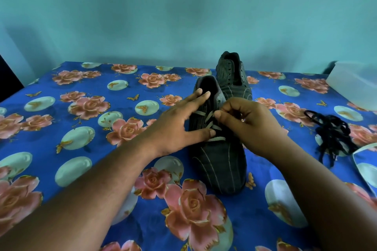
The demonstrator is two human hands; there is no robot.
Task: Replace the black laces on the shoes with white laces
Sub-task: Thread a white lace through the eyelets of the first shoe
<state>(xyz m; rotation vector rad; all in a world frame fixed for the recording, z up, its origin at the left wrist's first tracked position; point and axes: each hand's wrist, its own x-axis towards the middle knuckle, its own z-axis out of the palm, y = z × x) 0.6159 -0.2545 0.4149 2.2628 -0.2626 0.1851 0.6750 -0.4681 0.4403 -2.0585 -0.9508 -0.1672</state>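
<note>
We are mid-lacing the near dark striped shoe (218,161) on the floral blue table (81,128) — our left hand (179,126) rests spread on it, our right hand (244,122) pinches the white lace (210,117). Next, probably the upper eyelets. The unlaced far shoe (232,75) waits; black laces (332,134) lie heaped rightward — nothing obstructs.

No readable text, brand, number or sign anywhere in view. The near shoe (218,161) and far shoe (232,75) carry only pale stripes, no legible mark. The floral cloth (102,128) bears roses and butterflies, no lettering.
</note>
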